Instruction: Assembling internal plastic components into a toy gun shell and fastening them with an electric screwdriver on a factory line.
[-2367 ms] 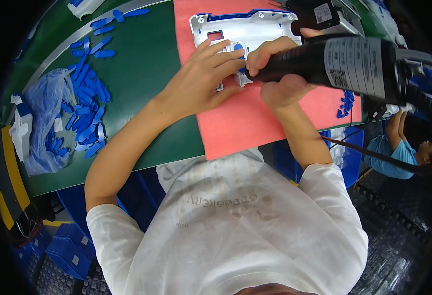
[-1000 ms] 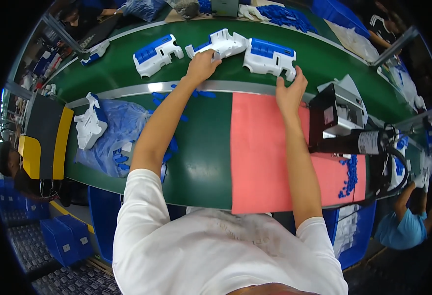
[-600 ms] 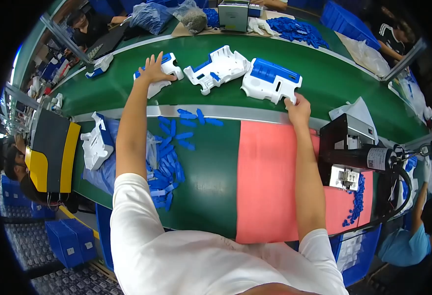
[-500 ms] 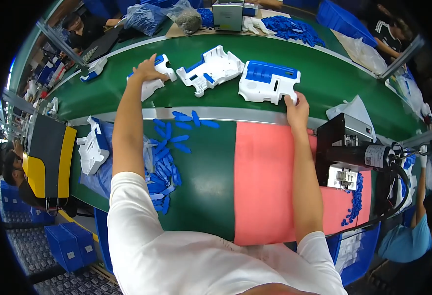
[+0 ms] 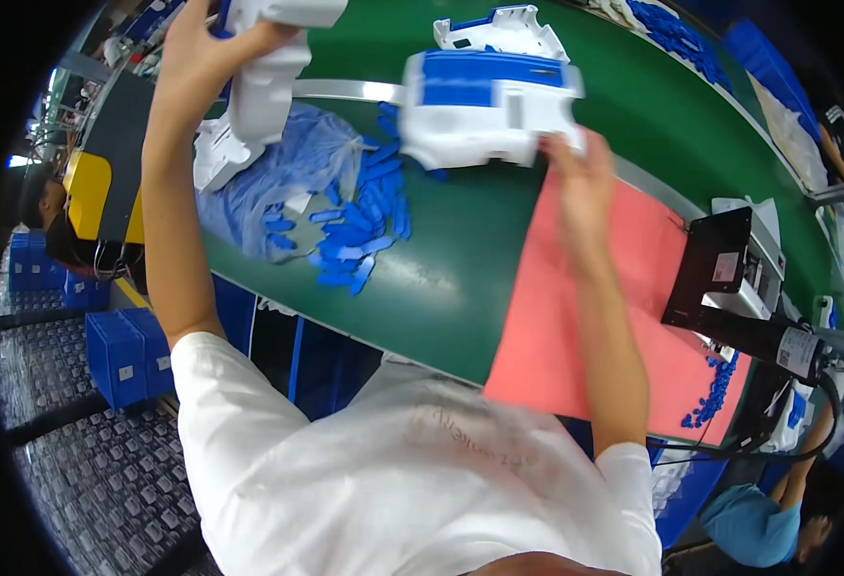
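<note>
My left hand (image 5: 196,67) grips a white plastic housing (image 5: 266,91) with a blue part, raised at the upper left, thumb across its near side. In my right hand (image 5: 580,173), blurred by motion, is the lower right corner of another white housing (image 5: 475,130) with a blue panel on top. That one is held over the near edge of the green belt, above the bench. Below the left-hand housing, a further white housing (image 5: 218,158) lies partly hidden beside a clear bluish plastic bag (image 5: 297,158). Several loose blue plastic strips (image 5: 364,211) lie next to the bag.
An open white housing (image 5: 508,34) rests on the green belt (image 5: 652,115) behind. A pink mat (image 5: 556,317) covers the bench's right part, with a black machine (image 5: 715,264) and small blue pieces (image 5: 715,394). Blue bins (image 5: 120,360) stand lower left; a person in blue (image 5: 753,523) is lower right.
The view has turned. Both hands have drawn their housings off the belt toward me, the left one lifted over the bag side and the right one over the bench edge.
</note>
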The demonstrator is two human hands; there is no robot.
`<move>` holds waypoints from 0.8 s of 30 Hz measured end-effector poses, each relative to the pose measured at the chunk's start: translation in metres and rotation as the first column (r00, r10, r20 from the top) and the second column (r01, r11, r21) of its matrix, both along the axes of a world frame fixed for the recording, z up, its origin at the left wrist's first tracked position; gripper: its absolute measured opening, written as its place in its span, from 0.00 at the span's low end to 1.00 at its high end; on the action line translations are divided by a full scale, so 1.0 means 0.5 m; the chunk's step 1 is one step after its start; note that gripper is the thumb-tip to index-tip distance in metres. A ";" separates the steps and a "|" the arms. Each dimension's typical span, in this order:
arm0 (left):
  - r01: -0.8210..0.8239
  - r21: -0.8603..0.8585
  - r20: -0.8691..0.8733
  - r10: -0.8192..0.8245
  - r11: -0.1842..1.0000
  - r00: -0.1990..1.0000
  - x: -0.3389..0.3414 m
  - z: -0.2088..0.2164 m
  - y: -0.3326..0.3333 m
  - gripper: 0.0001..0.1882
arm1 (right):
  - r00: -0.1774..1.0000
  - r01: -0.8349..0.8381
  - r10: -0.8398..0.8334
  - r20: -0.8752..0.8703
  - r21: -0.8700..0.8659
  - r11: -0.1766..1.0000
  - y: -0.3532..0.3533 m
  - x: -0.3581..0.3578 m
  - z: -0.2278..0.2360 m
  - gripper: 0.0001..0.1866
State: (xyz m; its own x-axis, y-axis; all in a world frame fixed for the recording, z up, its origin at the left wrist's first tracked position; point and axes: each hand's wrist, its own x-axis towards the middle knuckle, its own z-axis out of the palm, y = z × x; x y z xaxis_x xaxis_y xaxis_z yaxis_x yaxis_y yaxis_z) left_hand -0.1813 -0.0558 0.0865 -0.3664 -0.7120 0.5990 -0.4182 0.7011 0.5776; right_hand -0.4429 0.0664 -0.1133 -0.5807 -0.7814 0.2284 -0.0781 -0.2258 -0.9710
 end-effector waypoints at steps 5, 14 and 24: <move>0.008 0.065 0.092 -0.014 0.998 0.996 0.000 0.037 0.173 0.57 | 0.991 -0.131 0.131 0.038 0.006 0.991 -0.134 0.264 -0.121 0.16; 0.626 0.318 -0.372 -0.514 0.712 0.773 -0.100 -0.167 0.212 0.58 | 0.945 -0.322 0.315 -0.090 -0.077 0.944 0.058 0.142 0.001 0.23; 0.815 0.413 -0.827 -0.207 0.407 0.523 -0.218 -0.396 0.365 0.52 | 0.936 0.150 -0.183 0.301 0.131 0.980 0.361 -0.052 -0.056 0.27</move>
State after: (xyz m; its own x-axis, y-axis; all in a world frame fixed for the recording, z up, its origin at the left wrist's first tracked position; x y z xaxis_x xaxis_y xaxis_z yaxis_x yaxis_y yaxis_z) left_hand -0.2903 0.1269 -0.1116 -0.6216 -0.7465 0.2372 0.4973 -0.1422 0.8558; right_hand -0.4691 0.2468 -0.1412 -0.7332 -0.6773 -0.0611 0.2026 -0.1318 -0.9704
